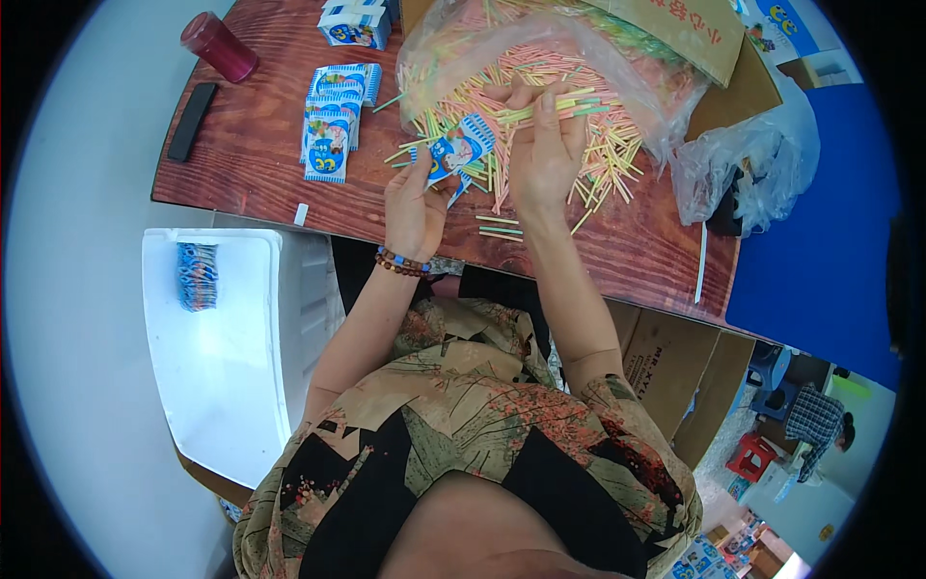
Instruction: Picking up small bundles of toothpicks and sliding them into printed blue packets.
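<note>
My left hand [415, 207] is closed on a small blue and white printed packet [461, 147], held tilted above the table's front part. To its right, my right hand [543, 154] pinches a small bunch of thin yellow, pink and green sticks [569, 104], which lie crosswise in the fingers. Behind and beneath both hands spreads a big pile of the same pastel sticks [617, 145], spilling from a clear plastic bag [434, 58]. A few loose sticks [500, 230] lie near the table edge, just below my right hand.
Stacked blue and white packets [328, 145] lie left of my hands, with more packets [354, 27] behind. A red-lidded jar [220, 48] and black bar [193, 121] sit farther left. A white bin [217, 386] stands below left; a cardboard box [719, 48] and plastic bag [748, 159] are right.
</note>
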Demonstrator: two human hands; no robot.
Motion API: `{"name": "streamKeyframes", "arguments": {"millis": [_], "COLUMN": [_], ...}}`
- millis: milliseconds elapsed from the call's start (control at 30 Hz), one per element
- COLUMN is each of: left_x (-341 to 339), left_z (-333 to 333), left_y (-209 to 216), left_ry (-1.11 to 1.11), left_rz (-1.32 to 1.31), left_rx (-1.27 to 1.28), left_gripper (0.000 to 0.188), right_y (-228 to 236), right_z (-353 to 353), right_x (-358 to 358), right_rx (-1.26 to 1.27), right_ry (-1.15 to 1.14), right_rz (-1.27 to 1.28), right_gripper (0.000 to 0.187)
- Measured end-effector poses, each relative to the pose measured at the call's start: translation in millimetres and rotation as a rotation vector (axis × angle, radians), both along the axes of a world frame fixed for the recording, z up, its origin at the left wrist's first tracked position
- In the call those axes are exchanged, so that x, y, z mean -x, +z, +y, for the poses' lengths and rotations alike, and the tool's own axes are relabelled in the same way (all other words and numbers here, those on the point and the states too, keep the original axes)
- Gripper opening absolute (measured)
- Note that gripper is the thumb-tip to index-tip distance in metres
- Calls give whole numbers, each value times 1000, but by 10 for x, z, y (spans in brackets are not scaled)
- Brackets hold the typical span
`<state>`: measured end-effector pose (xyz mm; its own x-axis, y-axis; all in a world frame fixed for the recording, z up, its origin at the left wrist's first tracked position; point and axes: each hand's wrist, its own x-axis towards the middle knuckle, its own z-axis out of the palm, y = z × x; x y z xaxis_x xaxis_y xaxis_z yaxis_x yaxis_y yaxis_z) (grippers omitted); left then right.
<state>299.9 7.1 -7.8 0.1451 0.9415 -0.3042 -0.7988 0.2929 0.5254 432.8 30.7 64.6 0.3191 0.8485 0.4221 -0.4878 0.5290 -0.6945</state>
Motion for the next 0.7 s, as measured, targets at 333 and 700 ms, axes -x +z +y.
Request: {"name": "streamKeyframes", "arguments": {"millis": [333,700], "left_x": [-16,-43], "left_z": [-24,90], "left_y": [63,13], "left_ry": [2,56], "left_rz": [-29,-182], "left_rx": [-24,-142], "left_gripper": [23,27], "right_y": [26,19], "right_z": [-97,-141], "right_x": [262,461], "right_rx": [183,251], "right_ry": [2,39], "right_rz": [-117,-193], "right_gripper": [16,34]}}
